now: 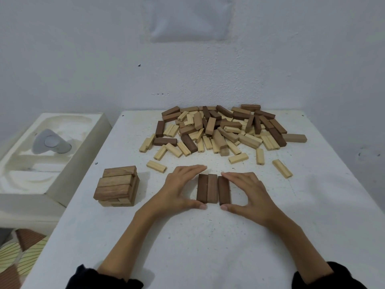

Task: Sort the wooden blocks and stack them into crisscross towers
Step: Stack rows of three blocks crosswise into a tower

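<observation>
Three dark brown blocks (213,188) lie side by side on the white table (187,236), with a thin gap before the right one. My left hand (177,188) brackets the left two (207,188), fingers at their far end and thumb at their near end. My right hand (250,192) pinches the right block (224,189) the same way, end to end. A crisscross tower of mid-brown blocks (117,185) stands to the left. A mixed pile of pale, tan and dark blocks (220,128) lies at the back of the table.
Loose pale blocks (156,166) (282,168) lie between the pile and my hands. A white foam tray (52,155) holding a grey object (51,142) sits off the table's left edge. The wall (187,59) stands right behind the pile.
</observation>
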Action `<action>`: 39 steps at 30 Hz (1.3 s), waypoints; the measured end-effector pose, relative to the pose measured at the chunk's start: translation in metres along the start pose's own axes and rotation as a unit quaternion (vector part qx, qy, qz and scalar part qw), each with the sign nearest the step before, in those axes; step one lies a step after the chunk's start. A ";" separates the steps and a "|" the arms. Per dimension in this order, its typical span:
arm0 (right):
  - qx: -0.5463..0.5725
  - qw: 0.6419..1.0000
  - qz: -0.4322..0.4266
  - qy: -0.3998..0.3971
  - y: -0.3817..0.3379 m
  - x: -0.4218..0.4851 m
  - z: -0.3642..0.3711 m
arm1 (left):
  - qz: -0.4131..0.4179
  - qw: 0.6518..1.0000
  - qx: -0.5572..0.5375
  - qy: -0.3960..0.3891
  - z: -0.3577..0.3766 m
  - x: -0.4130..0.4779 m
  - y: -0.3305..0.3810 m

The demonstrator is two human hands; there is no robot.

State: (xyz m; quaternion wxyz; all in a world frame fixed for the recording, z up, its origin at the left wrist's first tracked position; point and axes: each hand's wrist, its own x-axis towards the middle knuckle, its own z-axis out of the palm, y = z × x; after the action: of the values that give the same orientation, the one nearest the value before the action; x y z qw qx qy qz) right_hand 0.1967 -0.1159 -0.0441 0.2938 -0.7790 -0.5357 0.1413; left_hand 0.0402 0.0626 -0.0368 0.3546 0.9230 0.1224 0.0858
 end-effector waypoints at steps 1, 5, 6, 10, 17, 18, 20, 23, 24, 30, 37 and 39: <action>0.002 1.000 0.000 -0.006 -0.001 0.002 -0.001 | -0.005 1.000 -0.001 0.002 0.002 0.000 0.001; 0.014 1.000 0.002 -0.012 -0.003 0.005 -0.003 | -0.004 1.000 -0.014 0.020 0.005 0.000 0.004; 0.007 1.000 0.003 -0.015 -0.003 0.005 -0.003 | -0.005 1.000 -0.013 0.018 0.005 0.000 0.004; -0.034 0.999 0.018 -0.013 -0.002 0.004 -0.003 | -0.019 1.000 0.017 0.003 0.006 0.002 0.003; -0.025 0.999 0.020 -0.013 -0.001 0.008 -0.005 | -0.003 1.000 0.022 0.021 0.007 0.005 0.000; -0.024 0.999 0.020 -0.015 -0.001 0.009 -0.005 | -0.002 1.000 0.020 0.020 0.007 0.005 0.000; -0.028 0.999 0.019 -0.015 -0.001 0.009 -0.005 | -0.002 1.000 0.016 0.018 0.007 0.006 0.001; -0.031 0.999 0.016 -0.009 0.000 0.009 -0.004 | -0.003 1.000 0.015 0.016 0.006 0.005 0.002; -0.031 0.999 0.013 -0.009 0.000 0.009 -0.004 | -0.003 1.000 0.014 0.016 0.006 0.005 0.002; -0.026 0.999 -0.006 -0.017 -0.003 0.018 -0.001 | -0.008 1.000 -0.005 0.017 0.004 0.005 0.003; 0.003 1.000 -0.020 0.003 -0.009 0.016 -0.002 | -0.008 1.000 -0.018 0.019 -0.001 0.001 0.007; 0.016 0.999 -0.030 0.014 -0.015 0.016 -0.005 | 0.000 1.000 -0.009 0.019 -0.010 -0.001 0.013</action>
State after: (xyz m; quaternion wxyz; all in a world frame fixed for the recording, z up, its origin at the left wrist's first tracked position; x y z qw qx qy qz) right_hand 0.1945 -0.0991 -0.0299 0.3179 -0.7599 -0.5519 0.1301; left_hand 0.0393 0.0595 -0.0213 0.3609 0.9178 0.1287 0.1045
